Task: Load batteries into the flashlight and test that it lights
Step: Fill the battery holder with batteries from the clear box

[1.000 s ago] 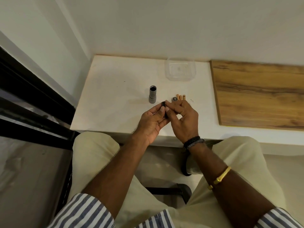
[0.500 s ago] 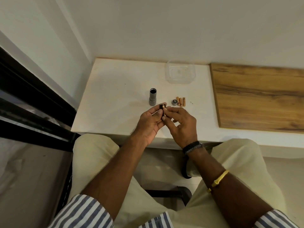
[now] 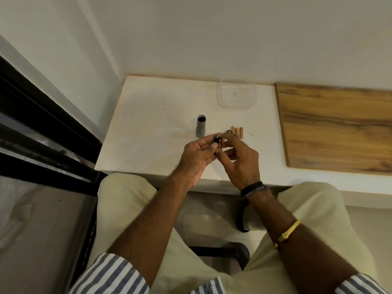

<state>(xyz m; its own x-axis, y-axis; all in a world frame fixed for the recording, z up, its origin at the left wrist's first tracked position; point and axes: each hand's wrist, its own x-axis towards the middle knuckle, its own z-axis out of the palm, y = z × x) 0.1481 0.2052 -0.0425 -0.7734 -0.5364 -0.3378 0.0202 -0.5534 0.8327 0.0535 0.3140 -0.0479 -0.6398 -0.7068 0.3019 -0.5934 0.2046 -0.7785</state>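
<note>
Battery carrier (image 3: 218, 143) pinched by left hand (image 3: 196, 159) and right hand (image 3: 240, 162), inside front edge of table (image 3: 148, 136).

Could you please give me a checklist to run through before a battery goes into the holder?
1. Battery holder gripped by left hand and right hand: ok.
2. Three batteries lying on the table: ok.
3. Flashlight body upright, open end up: ok.
4. A hand free to fetch a battery: not ok.
5. Holder slots empty, polarity marks readable: cannot tell.
</note>
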